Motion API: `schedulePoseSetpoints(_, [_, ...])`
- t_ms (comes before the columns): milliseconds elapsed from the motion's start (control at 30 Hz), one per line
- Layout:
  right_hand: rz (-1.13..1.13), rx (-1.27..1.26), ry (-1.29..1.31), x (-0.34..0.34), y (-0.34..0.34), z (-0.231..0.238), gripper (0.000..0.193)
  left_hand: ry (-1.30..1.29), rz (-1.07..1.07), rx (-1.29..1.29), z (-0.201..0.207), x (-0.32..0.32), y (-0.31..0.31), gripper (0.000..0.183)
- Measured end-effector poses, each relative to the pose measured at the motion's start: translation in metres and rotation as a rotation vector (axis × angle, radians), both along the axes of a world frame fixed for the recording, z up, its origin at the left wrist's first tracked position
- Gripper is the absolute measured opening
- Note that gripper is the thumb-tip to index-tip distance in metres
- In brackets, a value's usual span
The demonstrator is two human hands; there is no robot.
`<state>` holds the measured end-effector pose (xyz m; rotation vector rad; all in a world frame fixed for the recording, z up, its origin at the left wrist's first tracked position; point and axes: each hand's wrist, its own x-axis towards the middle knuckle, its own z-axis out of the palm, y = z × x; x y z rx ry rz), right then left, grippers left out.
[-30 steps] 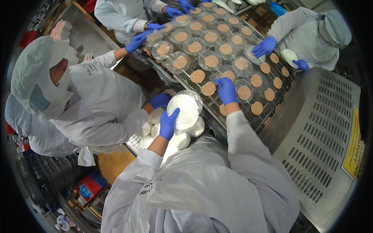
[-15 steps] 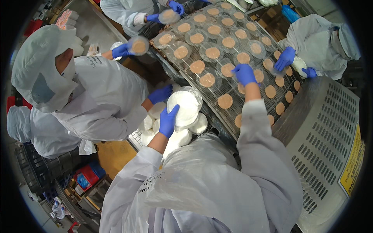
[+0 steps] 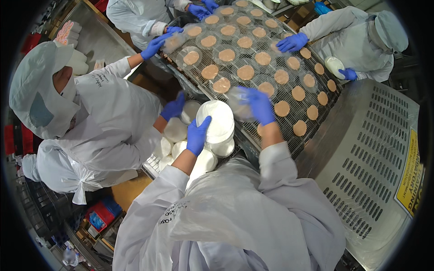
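My left hand [image 3: 197,136] is closed around a stack of round white film discs [image 3: 216,121], thumb on top. My right hand [image 3: 260,106], smeared by motion, holds a thin clear film disc [image 3: 240,104] above the near left edge of the wire mesh belt [image 3: 253,132]. Rows of flat, round, pinkish-tan patties [image 3: 245,72] lie on the mesh, many with a clear film disc over them. More stacks of film discs [image 3: 175,130] stand in a wire rack below my left hand.
A co-worker's gloved hand [image 3: 173,107] is beside the stacks at my left. That person's other hand [image 3: 153,47] and further co-workers' hands [image 3: 293,42] are at the belt's far edges. A slotted metal guard [image 3: 370,153] with a yellow label rises at the right.
My right hand has moved left from over the patties toward the stack and now has a film disc. The right co-worker's hand shifted away along the belt. The left co-worker's disc reached the belt's edge.
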<state>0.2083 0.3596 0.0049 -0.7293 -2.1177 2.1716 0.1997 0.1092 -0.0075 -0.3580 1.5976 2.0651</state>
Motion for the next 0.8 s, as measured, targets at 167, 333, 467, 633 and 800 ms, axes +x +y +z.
schedulePoseSetpoints(167, [-0.344, 1.087, -0.235, 0.027, 0.149, 0.037, 0.031, -0.039, -0.021, -0.035, 0.015, 0.022, -0.008, 0.043])
schedulePoseSetpoints(333, [-0.230, 1.659, -0.154, 0.068, 0.176, -0.059, 0.032, -0.035, -0.052, -0.033, -0.001, 0.041, 0.007, 0.043])
schedulePoseSetpoints(467, [-0.035, 0.997, -0.390, 0.075, 0.102, -0.036, 0.030, -0.001, -0.039, -0.009, 0.009, 0.050, 0.018, 0.042])
schedulePoseSetpoints(633, [0.135, 0.568, -0.005, 0.080, -0.034, 0.014, 0.023, 0.048, -0.056, -0.058, 0.008, 0.064, 0.030, 0.041])
schedulePoseSetpoints(800, [0.050, 0.676, 0.047, 0.090, -0.019, -0.007, 0.024, 0.084, -0.093, -0.075, 0.012, 0.082, 0.038, 0.041])
